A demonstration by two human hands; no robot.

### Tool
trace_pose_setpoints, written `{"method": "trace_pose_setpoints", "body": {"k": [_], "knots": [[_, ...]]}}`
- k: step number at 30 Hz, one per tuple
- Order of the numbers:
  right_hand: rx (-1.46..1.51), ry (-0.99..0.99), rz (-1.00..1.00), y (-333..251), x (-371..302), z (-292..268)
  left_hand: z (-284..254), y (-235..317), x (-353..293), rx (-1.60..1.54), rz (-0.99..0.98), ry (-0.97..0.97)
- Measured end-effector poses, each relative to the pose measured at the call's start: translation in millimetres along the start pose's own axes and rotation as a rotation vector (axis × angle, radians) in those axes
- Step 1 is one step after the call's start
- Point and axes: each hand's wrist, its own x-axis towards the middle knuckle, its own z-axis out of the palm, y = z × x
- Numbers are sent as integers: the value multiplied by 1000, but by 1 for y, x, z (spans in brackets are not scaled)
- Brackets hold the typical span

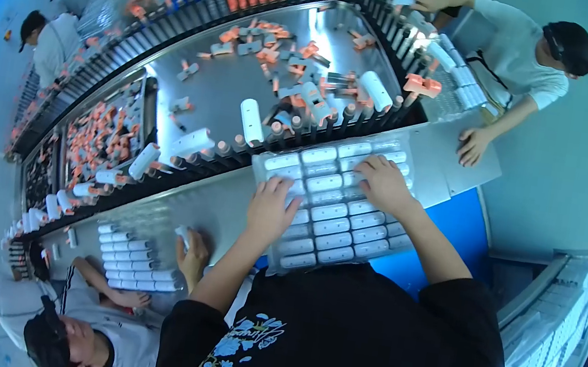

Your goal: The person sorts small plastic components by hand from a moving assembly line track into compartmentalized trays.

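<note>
Metal worktop (227,200) gleams beside a line of black pegs (347,122), with co-workers (508,48) to either side. From my head camera, a clear plastic tray (259,170) bearing rows of white casings (330,212) lies right in front of me. My left hand (274,207) spreads over its left side, thumb parted from the fingers; my right hand (385,186) rests at its upper right, fingers bent, any grip impossible to tell.
</note>
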Motion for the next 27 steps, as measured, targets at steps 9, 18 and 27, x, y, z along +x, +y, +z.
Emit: {"method": "trace_pose_setpoints", "body": {"k": [9, 18, 27], "knots": [[372, 444, 186, 8, -20, -35, -18, -6, 21, 47, 174, 47], [1330, 775, 439, 13, -8, -62, -98, 66, 145, -403, 487, -40], [828, 805, 425, 52, -4, -87, -88, 58, 203, 68, 366, -390]]}}
